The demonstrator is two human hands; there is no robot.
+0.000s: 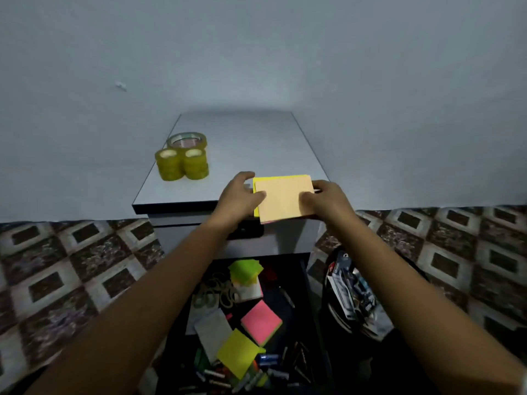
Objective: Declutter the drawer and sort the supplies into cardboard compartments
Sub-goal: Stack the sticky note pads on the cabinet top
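gripping sticky-note stack | hands: left, right | arms outstretched

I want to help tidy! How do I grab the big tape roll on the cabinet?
Come from above: the big tape roll lies flat with its hole facing up. Put your thumb in the hole and fingers on the far rim, because two stacks of small rolls crowd its near side.
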